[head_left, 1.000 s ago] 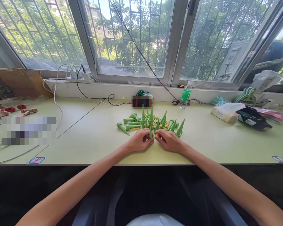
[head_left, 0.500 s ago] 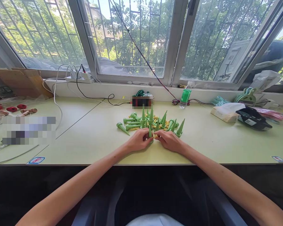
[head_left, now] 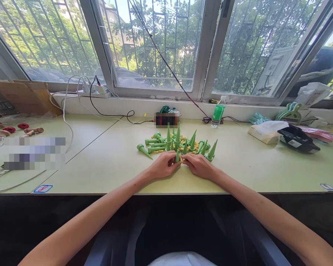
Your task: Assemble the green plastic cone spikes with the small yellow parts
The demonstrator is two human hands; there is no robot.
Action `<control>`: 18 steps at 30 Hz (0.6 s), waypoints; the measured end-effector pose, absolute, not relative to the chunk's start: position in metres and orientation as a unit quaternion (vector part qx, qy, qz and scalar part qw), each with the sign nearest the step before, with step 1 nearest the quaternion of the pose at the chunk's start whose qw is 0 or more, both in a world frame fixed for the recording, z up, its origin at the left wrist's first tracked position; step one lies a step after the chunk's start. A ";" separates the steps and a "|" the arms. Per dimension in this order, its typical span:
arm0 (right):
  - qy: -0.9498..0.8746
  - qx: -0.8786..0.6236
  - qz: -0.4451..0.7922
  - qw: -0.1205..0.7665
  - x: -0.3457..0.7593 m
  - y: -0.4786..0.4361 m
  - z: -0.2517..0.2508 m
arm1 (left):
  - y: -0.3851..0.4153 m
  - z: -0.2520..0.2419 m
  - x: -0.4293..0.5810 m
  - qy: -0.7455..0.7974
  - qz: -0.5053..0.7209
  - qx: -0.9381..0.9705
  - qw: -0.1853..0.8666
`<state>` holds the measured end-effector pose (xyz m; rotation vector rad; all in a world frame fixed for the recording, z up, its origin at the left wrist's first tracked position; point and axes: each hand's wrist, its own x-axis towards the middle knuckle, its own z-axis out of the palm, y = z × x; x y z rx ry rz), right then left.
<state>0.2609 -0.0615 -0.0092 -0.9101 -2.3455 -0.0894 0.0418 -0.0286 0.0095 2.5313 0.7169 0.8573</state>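
Holding a green spike point(head_left: 177, 156) upright near the middle of the front edge of the bench point(head_left: 100, 162), the left hand point(head_left: 164, 165) wraps its fingers around the side, seemingly to steady it. Close beside, the right hand point(head_left: 199, 163) has its fingers pinched on what looks like a small yellow piece point(head_left: 182, 160). More green spikes point(head_left: 168, 139), some standing, some lying, cluster just beyond, toward the back edge, presumably for easy reach.

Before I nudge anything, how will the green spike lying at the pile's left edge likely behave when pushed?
The green spike may roll in an arc: it lies on its side, wide at one end, tapering to a point. It looks like moulded plastic, so probably stiff and light.
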 end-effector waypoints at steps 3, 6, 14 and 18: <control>-0.888 -0.351 -0.028 0.296 0.261 -0.063 -0.008 | -0.029 0.011 0.042 0.251 0.302 0.901 0.184; -0.889 -0.355 -0.024 0.288 0.261 -0.062 -0.008 | -0.029 0.011 0.042 0.253 0.298 0.902 0.181; -0.892 -0.352 -0.033 0.280 0.261 -0.061 -0.009 | -0.029 0.009 0.041 0.250 0.298 0.901 0.191; -0.894 -0.355 -0.054 0.268 0.261 -0.060 -0.010 | -0.028 0.008 0.040 0.243 0.307 0.897 0.204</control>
